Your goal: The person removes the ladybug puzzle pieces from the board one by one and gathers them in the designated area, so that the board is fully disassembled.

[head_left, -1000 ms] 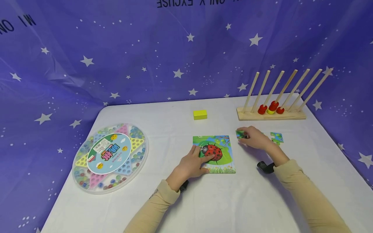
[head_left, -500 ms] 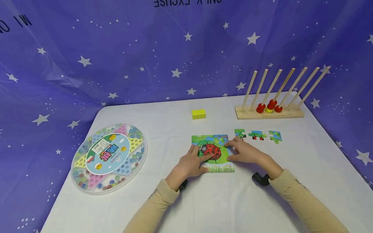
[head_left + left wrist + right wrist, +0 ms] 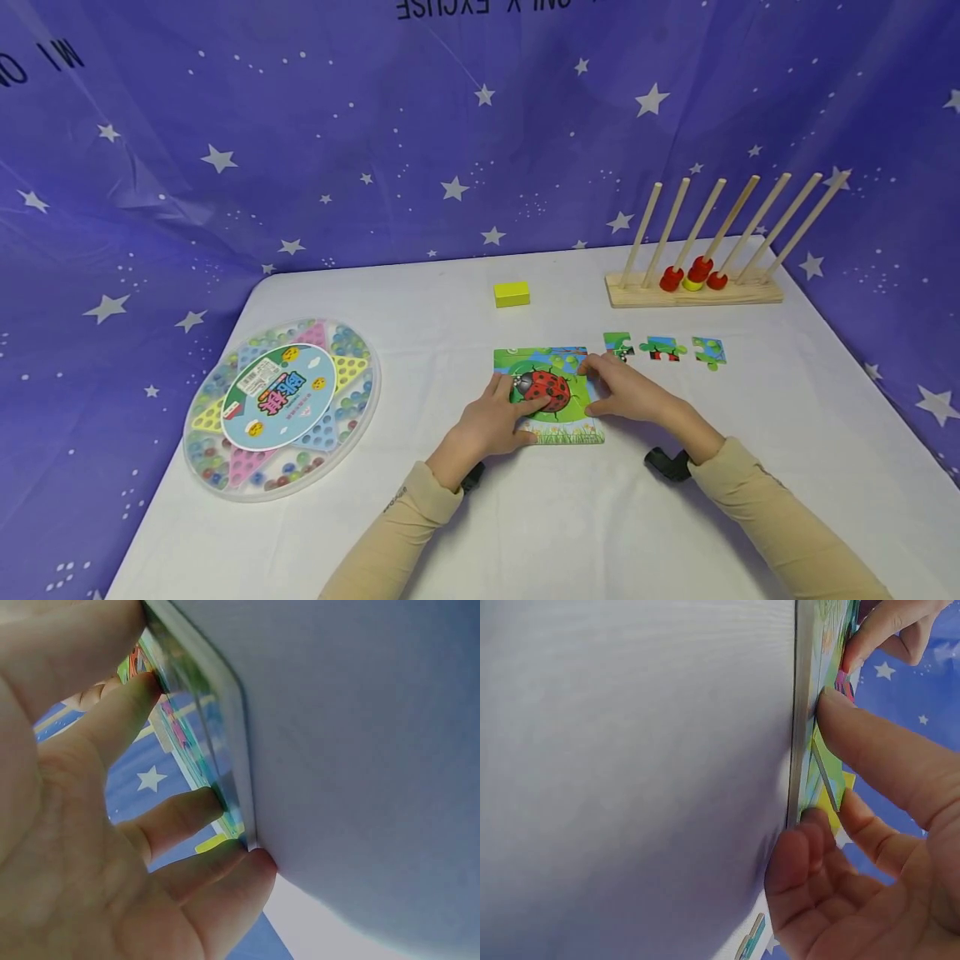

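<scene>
Ladybird jigsaw puzzle (image 3: 551, 387), square and colourful, lies on the white table (image 3: 570, 517); the left hand (image 3: 491, 422) rests spread on it at eight o'clock, the right hand (image 3: 628, 390) pinches a tilted, flat green piece (image 3: 827, 769) at three. Three multicoloured loose pieces (image 3: 661, 343) lie at two o'clock.

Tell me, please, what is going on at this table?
A person is handling a ladybug puzzle. The left hand rests across its left side, while the right hand appears to hold a tilted piece at its right edge. Three loose pieces lie apart from it, in a row beyond the right hand. Farther off, untouched, are a yellow block, a marble game and a peg rack.
</scene>
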`<state>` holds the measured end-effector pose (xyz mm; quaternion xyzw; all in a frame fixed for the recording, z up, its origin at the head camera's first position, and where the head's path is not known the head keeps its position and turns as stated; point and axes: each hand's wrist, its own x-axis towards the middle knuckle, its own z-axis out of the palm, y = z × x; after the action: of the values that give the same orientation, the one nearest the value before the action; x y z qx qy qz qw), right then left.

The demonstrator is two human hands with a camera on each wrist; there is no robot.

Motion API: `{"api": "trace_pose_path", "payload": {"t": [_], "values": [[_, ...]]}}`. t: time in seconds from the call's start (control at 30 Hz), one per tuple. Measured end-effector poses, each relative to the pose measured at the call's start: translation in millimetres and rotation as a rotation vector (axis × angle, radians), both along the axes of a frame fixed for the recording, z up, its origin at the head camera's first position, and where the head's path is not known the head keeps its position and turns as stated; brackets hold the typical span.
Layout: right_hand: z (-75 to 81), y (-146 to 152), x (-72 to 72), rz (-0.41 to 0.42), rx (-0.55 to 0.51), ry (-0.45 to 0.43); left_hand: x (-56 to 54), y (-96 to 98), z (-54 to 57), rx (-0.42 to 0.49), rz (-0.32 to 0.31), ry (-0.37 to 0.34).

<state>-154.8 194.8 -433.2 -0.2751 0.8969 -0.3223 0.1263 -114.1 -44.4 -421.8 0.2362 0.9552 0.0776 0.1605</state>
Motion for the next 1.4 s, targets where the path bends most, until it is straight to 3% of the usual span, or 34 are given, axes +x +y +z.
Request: {"api": "trace_pose_path", "payload": {"t": [0.5,0.9,1.17,1.4], "values": [[1.1,3.9,-0.4,0.034,-0.048,-0.058,-0.5,2.6,0.4,0.006,-0.015,0.004],[1.7,33.2,-2.0,-0.013,-0.229,-0.253,-0.7,3.7,0.5,0.013,-0.016,-0.009],[10.3,98.2,8.7,-0.157,-0.211,-0.263,1.1,2.0,-1.5,0.02,-0.017,0.005],[15.8,157.6,24.4,-0.332,-0.068,-0.305,0.9,-0.4,-0.9,0.024,-0.025,0.021]]}}
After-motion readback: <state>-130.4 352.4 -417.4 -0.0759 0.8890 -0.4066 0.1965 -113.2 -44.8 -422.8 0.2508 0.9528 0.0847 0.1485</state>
